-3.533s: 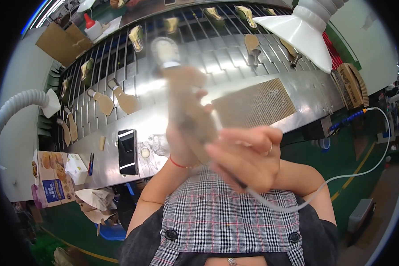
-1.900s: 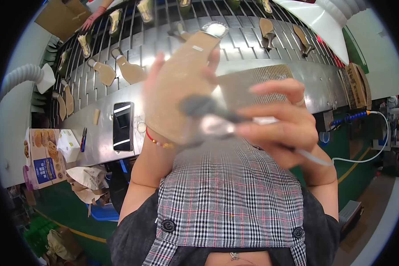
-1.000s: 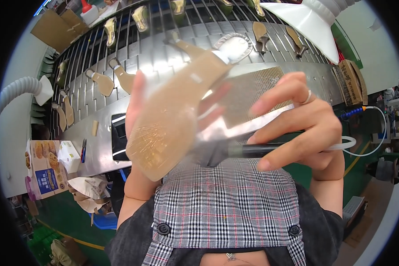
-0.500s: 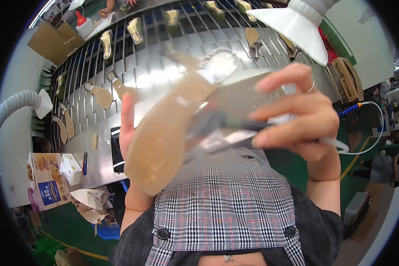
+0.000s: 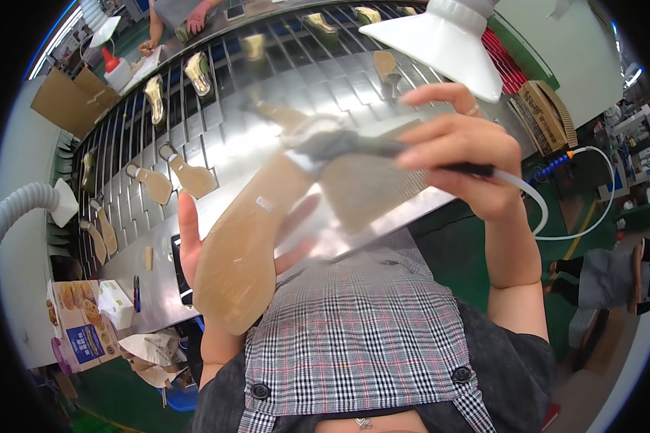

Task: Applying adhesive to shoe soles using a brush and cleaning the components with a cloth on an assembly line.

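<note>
One tan sole (image 5: 238, 267), tilted, held up before the steel bench (image 5: 155, 289) by the left hand (image 5: 189, 242), fingers spread behind it and grip mostly hidden; right hand (image 5: 477, 155) curled round one dark hosed tool (image 5: 372, 147), blurred head overlapping the sole's upper end, contact not tellable. Count: four more soles (image 5: 152, 185) leftward, one beyond at upper right, one blurred behind the held end; seven gold-and-green shoe pieces (image 5: 197, 74), three white hoods (image 5: 440, 40). Near edge slants up rightward behind the held sole; room between right forearm and carton (image 5: 545, 115), green floor (image 5: 440, 260) showing below
</note>
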A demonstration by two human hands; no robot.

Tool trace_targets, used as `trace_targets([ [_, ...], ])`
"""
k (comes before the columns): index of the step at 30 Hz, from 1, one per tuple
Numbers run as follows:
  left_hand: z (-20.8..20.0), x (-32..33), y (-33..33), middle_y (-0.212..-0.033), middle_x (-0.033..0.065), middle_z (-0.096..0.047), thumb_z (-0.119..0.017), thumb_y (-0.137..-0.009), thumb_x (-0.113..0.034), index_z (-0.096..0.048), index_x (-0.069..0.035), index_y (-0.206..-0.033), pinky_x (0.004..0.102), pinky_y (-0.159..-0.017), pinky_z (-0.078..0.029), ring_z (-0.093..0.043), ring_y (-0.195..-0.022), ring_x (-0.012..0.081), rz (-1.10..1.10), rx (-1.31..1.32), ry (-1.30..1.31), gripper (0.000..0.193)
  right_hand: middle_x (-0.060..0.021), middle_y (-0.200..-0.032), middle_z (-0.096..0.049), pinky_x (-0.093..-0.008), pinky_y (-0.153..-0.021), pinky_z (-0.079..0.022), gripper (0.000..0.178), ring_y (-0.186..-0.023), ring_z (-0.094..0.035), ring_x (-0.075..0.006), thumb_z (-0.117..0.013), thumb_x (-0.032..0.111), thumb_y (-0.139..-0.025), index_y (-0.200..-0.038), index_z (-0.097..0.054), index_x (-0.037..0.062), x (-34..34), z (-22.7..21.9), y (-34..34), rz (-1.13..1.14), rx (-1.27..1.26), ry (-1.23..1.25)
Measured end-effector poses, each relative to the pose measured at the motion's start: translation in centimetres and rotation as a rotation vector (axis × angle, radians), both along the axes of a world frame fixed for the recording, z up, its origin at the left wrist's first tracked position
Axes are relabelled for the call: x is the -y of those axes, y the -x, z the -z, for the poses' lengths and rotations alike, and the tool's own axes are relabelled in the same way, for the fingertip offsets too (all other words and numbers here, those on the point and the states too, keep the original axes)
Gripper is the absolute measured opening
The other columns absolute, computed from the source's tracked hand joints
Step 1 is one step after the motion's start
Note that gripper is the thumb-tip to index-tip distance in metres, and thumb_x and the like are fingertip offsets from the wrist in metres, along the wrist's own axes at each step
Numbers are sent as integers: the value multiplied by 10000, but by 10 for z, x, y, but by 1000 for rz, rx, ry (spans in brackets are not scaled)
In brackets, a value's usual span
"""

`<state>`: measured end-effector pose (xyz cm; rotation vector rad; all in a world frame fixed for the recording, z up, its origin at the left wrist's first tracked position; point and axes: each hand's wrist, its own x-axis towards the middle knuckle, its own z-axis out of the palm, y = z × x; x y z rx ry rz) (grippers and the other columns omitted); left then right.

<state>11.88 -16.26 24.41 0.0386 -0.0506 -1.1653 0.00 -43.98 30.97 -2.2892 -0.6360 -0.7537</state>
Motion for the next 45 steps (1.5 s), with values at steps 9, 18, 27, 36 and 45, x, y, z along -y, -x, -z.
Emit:
trace_targets([
  [9,31,-11,-16,-1588,231,-20,-299,-945,-664,-33,-19,-1531,686,-1115,-91,-10,-1466,417,282,1,247,912,-28,-869,-723,-425,-1017,-323,173,-1100,-596,-258,-726,136,-750,-915,-755,90,14,4,5,-56,-108,-51],
  [18,48,1,-15,-1436,206,-426,-545,-823,63,-374,89,-1404,309,-891,-495,-528,-1157,246,-390,1213,-433,606,-49,-921,-713,-392,-998,-275,208,-1123,-596,-234,-741,161,-725,-918,-749,83,-38,11,21,62,-180,-86],
  [27,69,22,-7,-1258,136,-497,-576,-836,76,-306,-5,-1369,346,-976,-424,-538,-1127,230,-592,1801,-548,603,-3,-871,-721,-386,-955,-279,253,-1055,-633,-225,-737,120,-708,-961,-725,121,-78,28,29,144,-22,134],
  [36,59,16,-4,-1021,50,-618,-775,-804,-58,-494,-3,-1235,273,-798,-494,-602,-895,136,-752,1784,-839,517,-30,-888,-736,-410,-941,-345,192,-1059,-616,-295,-706,192,-715,-900,-746,159,-69,17,25,-120,-220,60],
  [45,40,6,-5,-993,120,-660,-829,-738,-170,-540,-9,-1154,313,-764,-520,-664,-886,204,-449,1694,-755,532,-37,-870,-730,-418,-941,-346,123,-1075,-601,-297,-701,213,-744,-845,-759,172,-59,2,18,-34,-205,149],
])
